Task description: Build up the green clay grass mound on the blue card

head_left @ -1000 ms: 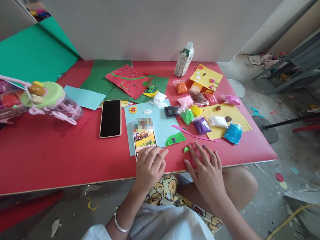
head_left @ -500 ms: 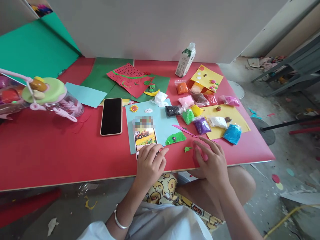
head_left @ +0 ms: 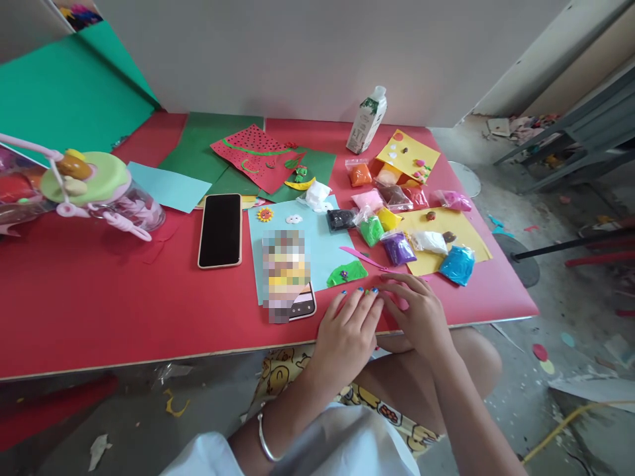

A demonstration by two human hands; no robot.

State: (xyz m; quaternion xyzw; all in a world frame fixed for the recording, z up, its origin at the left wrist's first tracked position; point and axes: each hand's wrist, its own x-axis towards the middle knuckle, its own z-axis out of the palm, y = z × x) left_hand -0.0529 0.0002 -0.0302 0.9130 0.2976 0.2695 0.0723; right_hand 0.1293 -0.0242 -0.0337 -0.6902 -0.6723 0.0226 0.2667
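My left hand lies low over the red table's front edge, fingers stretched forward, the fingertips at a small scrap of green clay that they partly cover. Close on its right, my right hand has its fingers extended and apart, the tips beside the left fingertips. Something pink shows partly beneath the right hand. Just beyond the hands are a pink plastic clay knife and a flat green clay piece with a purple flower. This piece rests on a light blue sheet bearing a clay sun and cloud.
A phone with a lit, partly blurred screen lies on the blue sheet; a dark-screened phone is left of it. Bags of coloured clay, such as a purple one, cluster at right. A carton and lidded jar stand farther off.
My left hand has moved right, from the lit phone to the green clay scrap beside my right hand. My right hand has shifted slightly left, its fingers lower.
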